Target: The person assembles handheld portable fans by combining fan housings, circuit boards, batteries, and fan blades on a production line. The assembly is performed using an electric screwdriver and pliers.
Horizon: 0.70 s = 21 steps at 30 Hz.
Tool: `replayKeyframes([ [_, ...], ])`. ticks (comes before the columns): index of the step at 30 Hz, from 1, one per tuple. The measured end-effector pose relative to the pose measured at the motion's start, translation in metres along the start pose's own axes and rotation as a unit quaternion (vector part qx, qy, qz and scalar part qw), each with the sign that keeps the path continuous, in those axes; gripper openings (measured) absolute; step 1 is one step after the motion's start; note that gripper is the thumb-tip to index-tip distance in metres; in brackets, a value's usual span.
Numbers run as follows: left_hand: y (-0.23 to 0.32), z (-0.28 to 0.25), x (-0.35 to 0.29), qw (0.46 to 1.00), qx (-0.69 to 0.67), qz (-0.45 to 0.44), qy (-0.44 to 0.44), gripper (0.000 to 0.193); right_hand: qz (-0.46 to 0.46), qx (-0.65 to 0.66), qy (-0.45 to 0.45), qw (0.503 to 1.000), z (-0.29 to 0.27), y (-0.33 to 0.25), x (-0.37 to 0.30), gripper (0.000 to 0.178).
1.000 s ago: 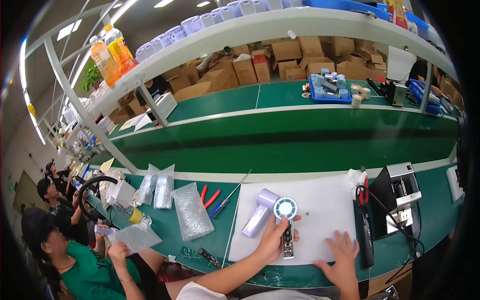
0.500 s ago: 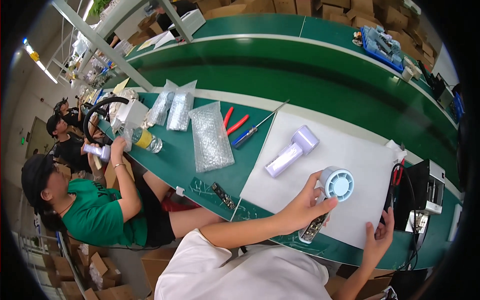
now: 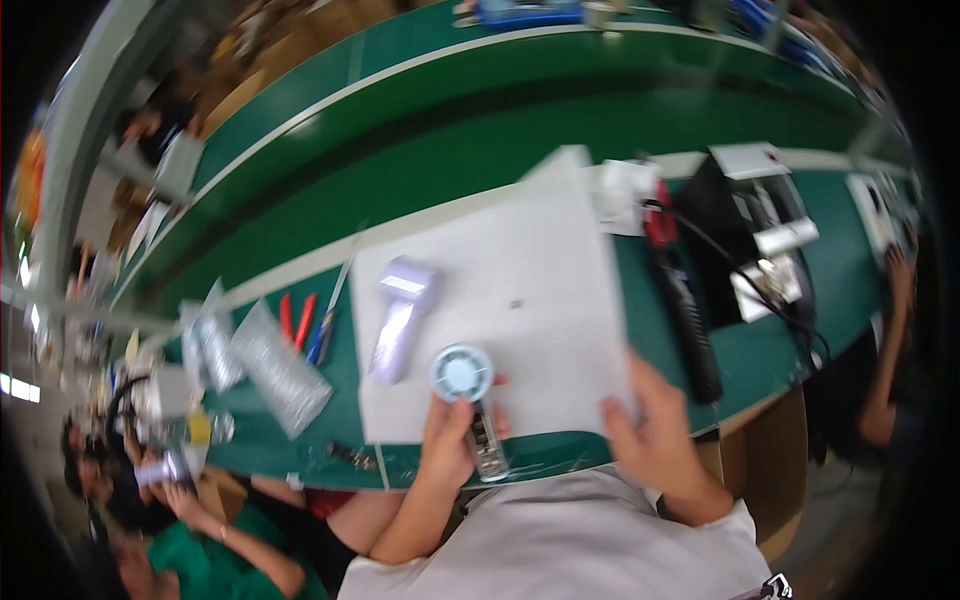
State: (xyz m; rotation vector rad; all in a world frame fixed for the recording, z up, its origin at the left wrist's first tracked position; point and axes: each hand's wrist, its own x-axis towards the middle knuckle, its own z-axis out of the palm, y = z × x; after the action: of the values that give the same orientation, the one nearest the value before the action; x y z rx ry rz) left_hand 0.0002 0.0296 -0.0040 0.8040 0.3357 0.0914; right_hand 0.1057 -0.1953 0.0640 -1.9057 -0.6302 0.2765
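My left hand (image 3: 447, 445) is closed round a light-blue handheld fan (image 3: 462, 373), its round grille facing up. The handle is open along its side, showing a circuit board (image 3: 486, 442). My right hand (image 3: 658, 432), somewhat blurred, is at the right edge of a white paper sheet (image 3: 540, 370), thumb and fingers apart; the thumb overlaps the sheet. A lilac handheld fan (image 3: 405, 315) lies on the sheet's left part. A small dark piece (image 3: 516, 304) lies near the sheet's middle.
Left of the sheet are a screwdriver (image 3: 322, 338), red-handled pliers (image 3: 297, 322), bubble-wrap bags (image 3: 282, 365) and a loose circuit board (image 3: 352, 457). To the right lie a black tool with a cord (image 3: 688, 325) and a black-and-white device (image 3: 770, 200). A co-worker in green (image 3: 230, 555) sits at left.
My view has swung to the right. The small dark piece on the sheet now shows. My right hand has come to the sheet's right edge; my left hand still holds the light-blue fan.
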Motion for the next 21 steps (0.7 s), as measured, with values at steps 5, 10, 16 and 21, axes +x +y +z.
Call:
replayKeyframes([
  [5,-0.013,-0.004,0.008,1.000,0.021,0.004,-0.010,0.057,-0.066,-0.071,-0.002,0.995,0.008,-0.020,-0.008,0.066],
  [10,-0.019,0.001,0.004,0.995,0.057,0.020,0.081,0.059,-0.071,-0.076,-0.008,0.995,0.015,-0.022,-0.015,0.068],
  [16,-0.019,0.013,0.005,0.992,0.074,0.030,0.101,0.061,-0.075,-0.070,-0.012,0.995,0.013,-0.012,-0.016,0.074],
  [21,-0.019,0.013,0.008,0.991,0.108,0.032,0.077,0.065,-0.035,-0.033,0.012,0.999,-0.011,0.009,-0.009,0.063],
])
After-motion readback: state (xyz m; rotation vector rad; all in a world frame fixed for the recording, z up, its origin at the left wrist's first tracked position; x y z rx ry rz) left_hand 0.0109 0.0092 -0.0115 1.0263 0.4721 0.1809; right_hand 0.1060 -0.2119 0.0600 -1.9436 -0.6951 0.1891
